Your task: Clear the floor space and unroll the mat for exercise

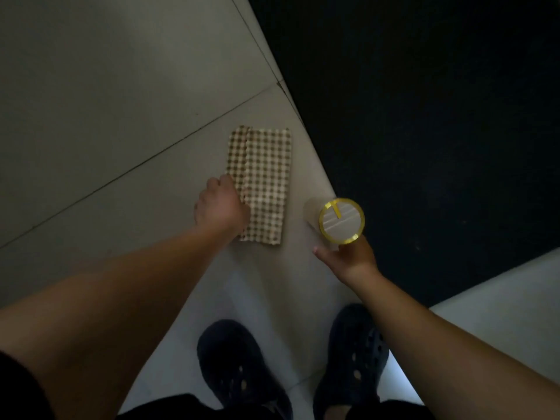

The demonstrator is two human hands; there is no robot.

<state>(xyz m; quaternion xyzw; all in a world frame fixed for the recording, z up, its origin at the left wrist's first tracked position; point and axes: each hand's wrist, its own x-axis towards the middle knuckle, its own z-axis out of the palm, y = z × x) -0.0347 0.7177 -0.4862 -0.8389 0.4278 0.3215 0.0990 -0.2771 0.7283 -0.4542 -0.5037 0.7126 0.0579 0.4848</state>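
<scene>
While our left hand (222,204) pinches the soft, light checked cloth (261,184) at its left edge, our right hand (348,257) holds a seemingly rigid, yellow-rimmed cup (341,221) mid-frame.

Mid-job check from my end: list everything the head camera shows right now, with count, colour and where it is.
checked cloth: one, brown and cream, folded flat on the tiled floor, centre of view.
cup: one, pale with a yellow-rimmed lid, held just right of the cloth, near the mat's edge.
mat: one, black, spread over the right side of the floor.
tiled floor: pale grey tiles with dark grout lines, left and centre.
clogs: two, dark, on the person's feet at the bottom.
left hand: grips the left edge of the cloth.
right hand: holds the cup from below.
</scene>
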